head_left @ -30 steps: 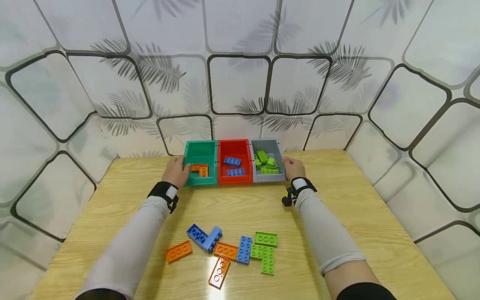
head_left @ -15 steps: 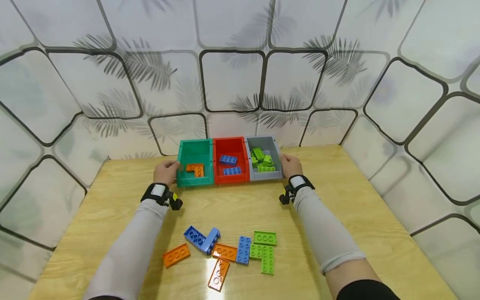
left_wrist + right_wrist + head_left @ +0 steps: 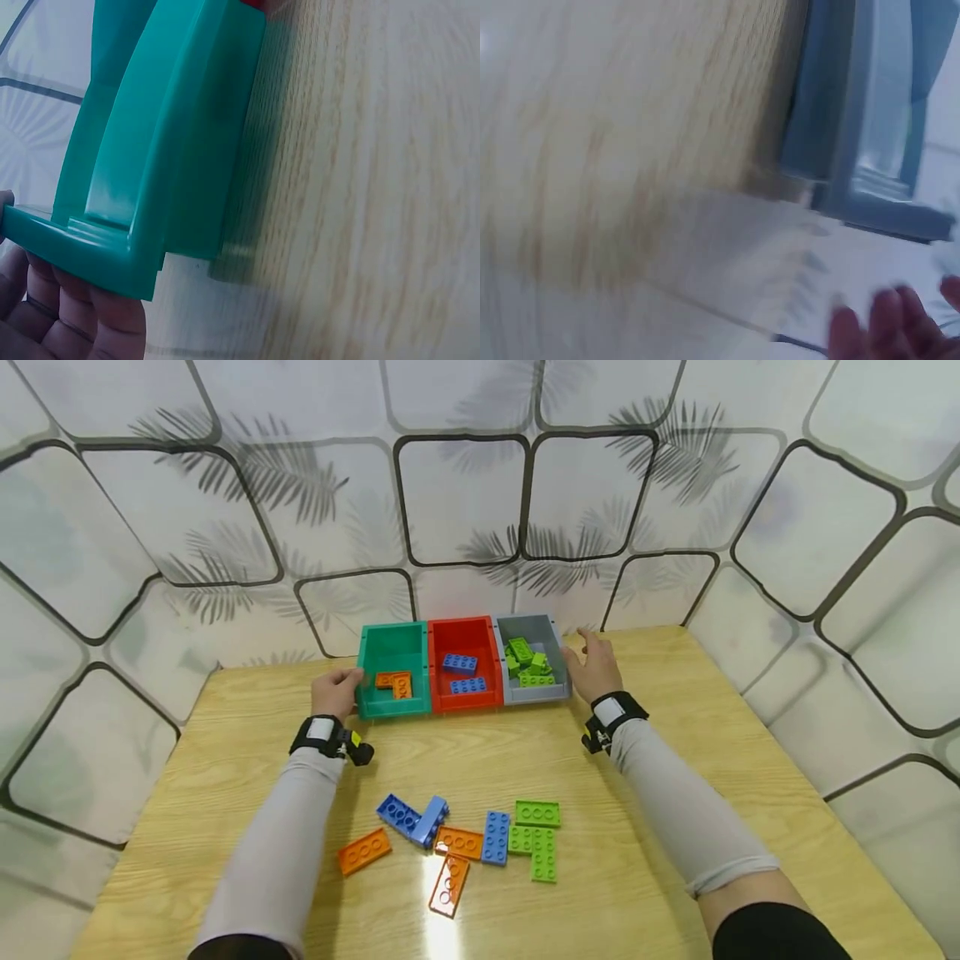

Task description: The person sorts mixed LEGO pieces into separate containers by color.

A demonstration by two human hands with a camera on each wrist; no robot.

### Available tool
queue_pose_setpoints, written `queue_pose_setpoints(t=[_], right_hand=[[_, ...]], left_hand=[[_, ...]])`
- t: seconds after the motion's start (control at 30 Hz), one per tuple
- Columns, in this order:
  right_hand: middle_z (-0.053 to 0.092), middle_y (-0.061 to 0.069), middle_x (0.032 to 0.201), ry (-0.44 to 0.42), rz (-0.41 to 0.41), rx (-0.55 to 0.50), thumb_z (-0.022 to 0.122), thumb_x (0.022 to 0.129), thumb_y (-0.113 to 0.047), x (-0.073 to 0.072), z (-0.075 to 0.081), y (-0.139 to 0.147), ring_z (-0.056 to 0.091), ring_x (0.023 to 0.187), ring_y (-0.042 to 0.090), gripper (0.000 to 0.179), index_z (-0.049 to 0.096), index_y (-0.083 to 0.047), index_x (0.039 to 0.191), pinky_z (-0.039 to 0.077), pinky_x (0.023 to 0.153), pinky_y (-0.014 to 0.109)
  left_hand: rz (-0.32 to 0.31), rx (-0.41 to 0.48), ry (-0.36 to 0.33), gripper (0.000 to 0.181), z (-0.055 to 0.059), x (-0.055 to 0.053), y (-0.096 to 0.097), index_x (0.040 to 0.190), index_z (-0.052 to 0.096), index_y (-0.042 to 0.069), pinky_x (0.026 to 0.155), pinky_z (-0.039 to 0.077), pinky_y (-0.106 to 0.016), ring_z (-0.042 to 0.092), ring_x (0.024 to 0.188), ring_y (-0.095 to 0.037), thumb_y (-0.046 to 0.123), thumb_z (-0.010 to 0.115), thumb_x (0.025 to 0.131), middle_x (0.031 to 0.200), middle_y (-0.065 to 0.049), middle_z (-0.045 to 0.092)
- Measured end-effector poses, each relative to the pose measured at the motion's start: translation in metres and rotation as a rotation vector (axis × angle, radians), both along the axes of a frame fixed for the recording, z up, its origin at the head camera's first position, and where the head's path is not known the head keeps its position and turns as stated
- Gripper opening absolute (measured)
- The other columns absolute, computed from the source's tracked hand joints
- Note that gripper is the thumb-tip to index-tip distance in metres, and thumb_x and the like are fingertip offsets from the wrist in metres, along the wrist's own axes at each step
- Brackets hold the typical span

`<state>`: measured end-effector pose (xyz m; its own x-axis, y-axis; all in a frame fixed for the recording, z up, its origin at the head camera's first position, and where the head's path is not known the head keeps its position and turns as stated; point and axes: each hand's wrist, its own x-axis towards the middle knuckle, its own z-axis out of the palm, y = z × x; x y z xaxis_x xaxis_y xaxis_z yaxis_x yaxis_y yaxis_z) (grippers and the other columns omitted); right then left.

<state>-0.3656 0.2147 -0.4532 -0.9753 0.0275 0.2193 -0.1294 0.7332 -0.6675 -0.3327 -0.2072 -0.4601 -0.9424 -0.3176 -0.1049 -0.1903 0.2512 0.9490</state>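
Three joined bins stand in a row at the back of the table: a green bin with orange bricks, a red bin with two blue bricks, and a grey bin with several lime green bricks. My left hand grips the outer rim of the green bin, its fingers curled under the edge in the left wrist view. Beside the grey bin, my right hand has its fingers spread; the right wrist view shows the fingertips apart from the rim.
Loose bricks lie on the wooden table nearer to me: orange bricks, blue bricks and green bricks. A patterned wall covering rises behind the bins and on both sides.
My right hand has let go of the grey bin's side and opened its fingers. My left hand still grips the green bin. The head view has shifted slightly.
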Motion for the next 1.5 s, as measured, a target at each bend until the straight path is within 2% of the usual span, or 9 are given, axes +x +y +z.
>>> queue_pose_setpoints(t=[0.17,0.33,0.47,0.63,0.77,0.93,1.1,1.23,1.5], right_hand=[[0.063,0.022,0.116,0.089,0.298,0.142,0.064,0.104,-0.021,0.045,0.014,-0.009,0.060,0.091,0.031,0.042,0.060,0.003,0.139,0.051,0.076,0.045],[0.072,0.007,0.107,-0.061,0.668,0.322,0.070,0.100,-0.023,0.104,0.009,-0.020,0.063,0.083,0.015,0.034,0.071,-0.004,0.129,0.053,0.073,0.033],[0.073,0.006,0.120,-0.140,0.752,0.430,0.075,0.097,-0.025,0.138,0.000,-0.025,0.069,0.104,0.021,0.036,0.073,-0.010,0.129,0.057,0.090,0.040],[0.076,0.004,0.114,-0.040,0.757,0.570,0.081,0.090,-0.018,0.159,-0.012,-0.030,0.072,0.106,0.021,0.029,0.078,-0.011,0.118,0.058,0.090,0.041],[0.076,0.003,0.105,0.060,0.775,0.578,0.082,0.087,-0.009,0.165,-0.016,-0.036,0.072,0.094,0.018,0.029,0.078,-0.010,0.115,0.059,0.080,0.036],[0.067,0.002,0.096,0.038,0.767,0.533,0.079,0.082,0.000,0.162,-0.018,-0.041,0.057,0.078,0.009,0.043,0.072,-0.006,0.124,0.051,0.068,0.027],[0.051,-0.004,0.087,0.050,0.781,0.524,0.080,0.074,0.003,0.154,-0.023,-0.040,0.046,0.073,0.006,0.031,0.078,-0.006,0.103,0.044,0.064,0.022],[0.049,-0.006,0.088,0.060,0.783,0.535,0.073,0.080,0.003,0.146,-0.024,-0.041,0.047,0.075,0.008,0.018,0.074,-0.013,0.089,0.046,0.068,0.025],[0.065,-0.003,0.083,0.125,0.744,0.528,0.063,0.084,0.008,0.121,-0.015,-0.040,0.053,0.067,0.009,0.023,0.067,-0.014,0.090,0.048,0.062,0.029]], left_hand=[[0.023,0.039,-0.009,0.047,-0.004,0.001,-0.001,0.138,0.065,0.002,0.061,0.051,-0.019,0.053,0.080,-0.013,0.036,0.058,0.107,0.109,-0.009,0.060],[0.038,0.035,0.002,0.046,-0.007,0.002,-0.003,0.138,0.066,0.002,0.060,0.050,-0.018,0.055,0.083,-0.013,0.035,0.057,0.107,0.117,-0.014,0.062],[0.036,0.025,0.009,0.045,-0.008,-0.001,-0.002,0.137,0.066,0.001,0.065,0.051,-0.020,0.059,0.098,-0.022,0.034,0.058,0.107,0.133,-0.021,0.062],[0.032,0.009,0.002,0.045,-0.008,-0.004,0.000,0.136,0.067,0.001,0.071,0.051,-0.024,0.061,0.111,-0.030,0.035,0.057,0.107,0.140,-0.020,0.061],[0.044,-0.017,0.002,0.046,-0.008,-0.003,0.000,0.135,0.067,0.001,0.071,0.050,-0.027,0.061,0.105,-0.030,0.036,0.057,0.107,0.138,-0.022,0.062],[0.058,-0.024,0.014,0.046,-0.008,-0.002,0.000,0.135,0.066,0.000,0.081,0.052,-0.036,0.060,0.109,-0.032,0.035,0.056,0.108,0.139,-0.023,0.061],[0.056,-0.027,0.007,0.046,-0.012,-0.003,-0.001,0.137,0.065,-0.001,0.090,0.054,-0.043,0.060,0.117,-0.036,0.034,0.056,0.108,0.141,-0.024,0.060],[0.056,-0.035,0.011,0.046,-0.013,-0.005,-0.003,0.137,0.065,-0.001,0.085,0.055,-0.040,0.061,0.115,-0.035,0.034,0.056,0.108,0.140,-0.024,0.061],[0.055,-0.061,0.040,0.045,-0.009,0.000,-0.001,0.134,0.067,-0.002,0.069,0.050,-0.027,0.061,0.102,-0.031,0.033,0.056,0.108,0.134,-0.024,0.064]])
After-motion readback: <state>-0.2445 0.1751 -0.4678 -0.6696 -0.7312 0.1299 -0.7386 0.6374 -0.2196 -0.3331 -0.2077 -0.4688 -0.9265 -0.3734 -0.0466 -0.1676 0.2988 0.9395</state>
